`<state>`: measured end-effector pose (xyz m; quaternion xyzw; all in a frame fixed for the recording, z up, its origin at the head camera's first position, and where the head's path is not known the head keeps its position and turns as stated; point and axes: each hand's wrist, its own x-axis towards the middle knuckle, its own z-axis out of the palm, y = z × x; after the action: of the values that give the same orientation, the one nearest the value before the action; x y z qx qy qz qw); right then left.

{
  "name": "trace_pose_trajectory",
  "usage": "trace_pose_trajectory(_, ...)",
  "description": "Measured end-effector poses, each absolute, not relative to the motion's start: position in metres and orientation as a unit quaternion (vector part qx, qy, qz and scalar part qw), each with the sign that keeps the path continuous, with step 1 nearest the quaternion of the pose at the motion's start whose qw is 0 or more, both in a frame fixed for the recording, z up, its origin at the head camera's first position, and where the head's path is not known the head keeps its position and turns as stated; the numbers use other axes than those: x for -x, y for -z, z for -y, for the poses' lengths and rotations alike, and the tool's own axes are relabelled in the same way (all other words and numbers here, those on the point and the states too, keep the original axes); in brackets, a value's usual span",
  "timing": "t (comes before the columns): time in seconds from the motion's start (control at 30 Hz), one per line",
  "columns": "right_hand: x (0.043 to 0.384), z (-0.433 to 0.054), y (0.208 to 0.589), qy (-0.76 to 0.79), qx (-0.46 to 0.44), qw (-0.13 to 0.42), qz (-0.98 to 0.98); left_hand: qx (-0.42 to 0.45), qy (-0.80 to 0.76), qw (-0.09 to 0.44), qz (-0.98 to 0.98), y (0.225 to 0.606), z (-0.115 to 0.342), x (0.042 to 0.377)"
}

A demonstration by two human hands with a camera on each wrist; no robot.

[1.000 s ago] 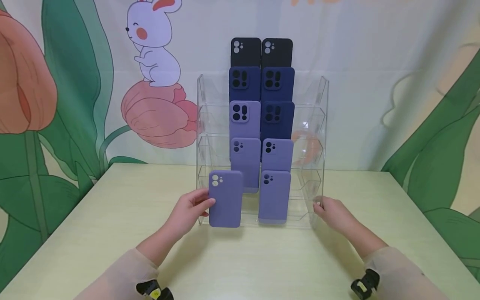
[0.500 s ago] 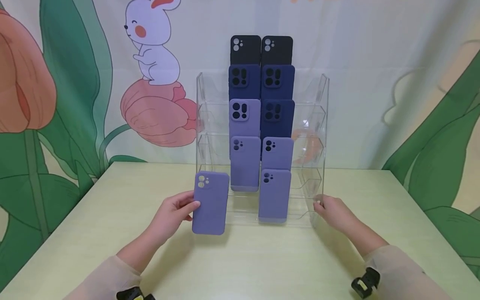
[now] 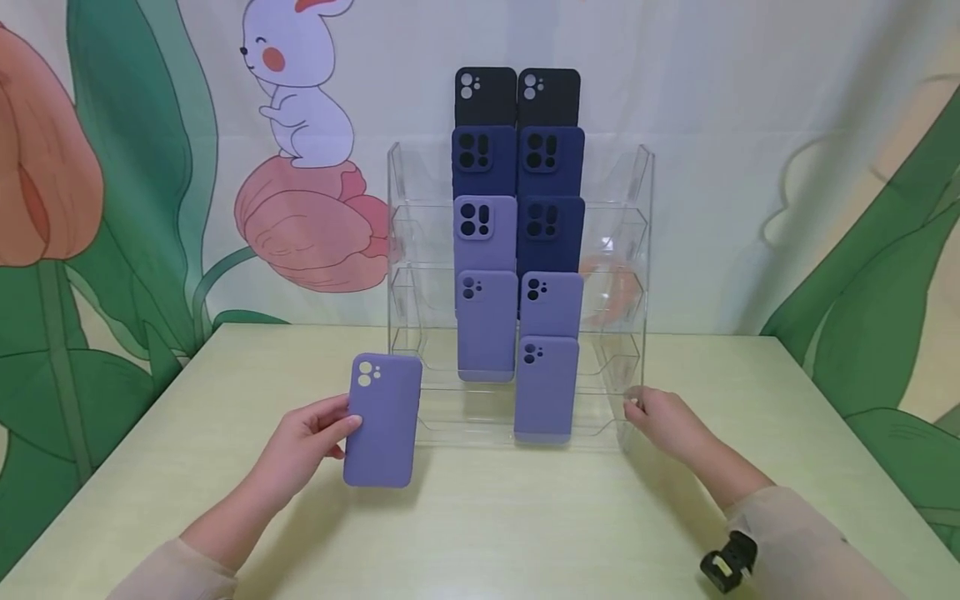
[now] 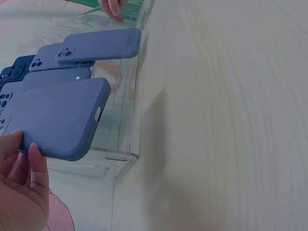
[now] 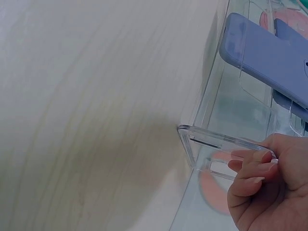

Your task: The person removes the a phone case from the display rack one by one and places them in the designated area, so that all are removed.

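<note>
My left hand (image 3: 296, 446) pinches a purple phone case (image 3: 384, 425) by its left edge, thumb on the back. The case is upright above the table, in front of the stand's lower left corner. In the left wrist view, the port cutouts along the bottom edge of the case (image 4: 57, 118) show. A clear tiered acrylic display stand (image 3: 647, 250) holds more phone cases. At its lower right side, my right hand (image 3: 670, 421) grips the side panel. The right wrist view shows the fingers of that hand (image 5: 269, 192) curled at the panel's edge (image 5: 216, 137).
Two columns of cases rise up the stand: black cases (image 3: 486, 98) on top, dark blue cases (image 3: 551, 158) below, then purple cases (image 3: 546, 392). The pale wood table (image 3: 510, 525) extends in front. A printed backdrop (image 3: 712, 208) with a rabbit and tulips hangs behind.
My left hand has drawn the purple phone case away from the stand's lowest tier, leftward and toward me. My right hand has stayed on the stand's side.
</note>
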<state>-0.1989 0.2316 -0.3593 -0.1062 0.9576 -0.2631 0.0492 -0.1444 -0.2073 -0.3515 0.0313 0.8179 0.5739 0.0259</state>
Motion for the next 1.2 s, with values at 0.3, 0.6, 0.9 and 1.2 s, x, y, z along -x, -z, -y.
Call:
trace_pose_trajectory(0.3,0.199,-0.23,0.359,0.258,0.104,0.051,-0.959,-0.017,-0.563,0.024,-0.826,0.349,0.223,0.137)
trace_pose_trajectory(0.6,0.197,-0.23,0.358,0.252,0.103,0.051,-0.961,-0.01,-0.554,0.018,-0.832,0.35,0.24,0.13)
trace_pose_trajectory(0.9,0.198,-0.231,0.357,0.254,0.108,0.046,-0.96,0.0,-0.55,0.012,-0.835,0.35,0.257,0.123)
trace_pose_trajectory(1.2,0.199,-0.231,0.36,0.256,0.109,0.045,-0.96,0.009,-0.536,0.017,-0.844,0.349,0.267,0.118)
